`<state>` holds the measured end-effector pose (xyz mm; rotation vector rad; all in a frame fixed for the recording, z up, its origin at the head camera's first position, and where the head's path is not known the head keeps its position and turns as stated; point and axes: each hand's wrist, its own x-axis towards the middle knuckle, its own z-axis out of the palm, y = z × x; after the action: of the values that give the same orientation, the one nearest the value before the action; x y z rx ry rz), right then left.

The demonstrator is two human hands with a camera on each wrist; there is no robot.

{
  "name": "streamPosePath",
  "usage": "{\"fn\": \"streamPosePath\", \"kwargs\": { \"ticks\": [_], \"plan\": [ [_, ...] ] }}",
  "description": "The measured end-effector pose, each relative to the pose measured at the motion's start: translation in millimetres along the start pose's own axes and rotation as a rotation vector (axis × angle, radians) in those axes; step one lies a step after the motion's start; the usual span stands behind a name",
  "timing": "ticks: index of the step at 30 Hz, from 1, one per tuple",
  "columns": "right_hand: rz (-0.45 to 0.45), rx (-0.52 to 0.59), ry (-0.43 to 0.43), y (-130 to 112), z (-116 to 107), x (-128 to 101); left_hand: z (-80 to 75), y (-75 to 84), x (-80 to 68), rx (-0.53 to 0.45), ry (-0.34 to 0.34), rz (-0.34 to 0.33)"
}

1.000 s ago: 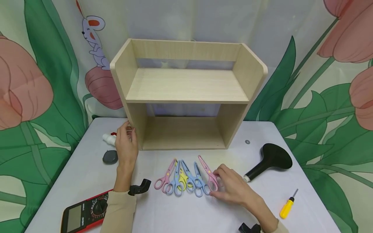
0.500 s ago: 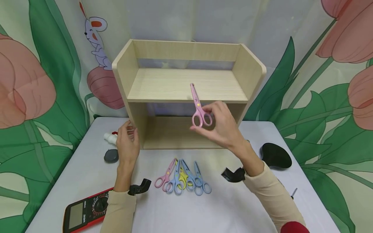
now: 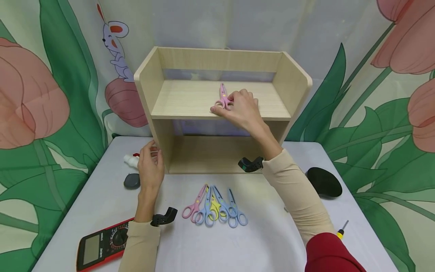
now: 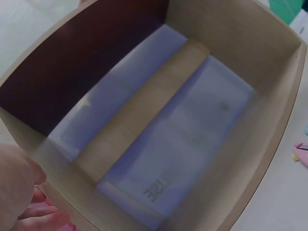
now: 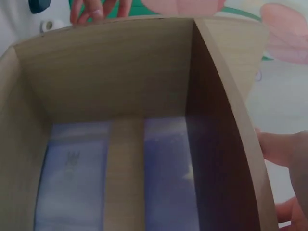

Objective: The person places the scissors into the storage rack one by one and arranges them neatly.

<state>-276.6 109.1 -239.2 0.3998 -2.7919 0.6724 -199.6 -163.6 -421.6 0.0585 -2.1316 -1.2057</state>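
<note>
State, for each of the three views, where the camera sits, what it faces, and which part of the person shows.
Head: above, facing down at wooden shelf, both hands, sleeves.
Left wrist: beside the shelf, looking into the lower compartment; left hand shows.
Right wrist: by the shelf, looking through it; right hand shows.
Shared: all show the shelf.

Left wrist view looks straight into the wooden shelf, open front toward the camera: dark side panel at upper left, lighter panels on the other sides, one wooden slat running diagonally across the open back with pale backdrop showing on both sides. Left hand sits at the bottom left corner, against the shelf's edge. Finger position is not clear, and a bit of pink shows at the right edge.
</note>
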Motion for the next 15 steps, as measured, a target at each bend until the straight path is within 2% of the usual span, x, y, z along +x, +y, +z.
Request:
{"fn": "streamPosePath", "kwargs": {
  "ticks": [4, 12, 15],
  "plan": [
    [-0.014, -0.01, -0.017, -1.2, 1.3, 1.1, -0.2, 0.2, -0.1, 0.006, -0.007, -0.002],
    [-0.026, -0.017, 0.0, -1.6, 1.3, 0.0, -1.4, -0.1, 1.2, 0.0, -0.008, 0.016],
    [-0.024, 0.012, 0.023, -2.1, 3.8, 0.2, -2.2, 0.1, 0.7, -0.003, -0.011, 0.015]
  ]
}}
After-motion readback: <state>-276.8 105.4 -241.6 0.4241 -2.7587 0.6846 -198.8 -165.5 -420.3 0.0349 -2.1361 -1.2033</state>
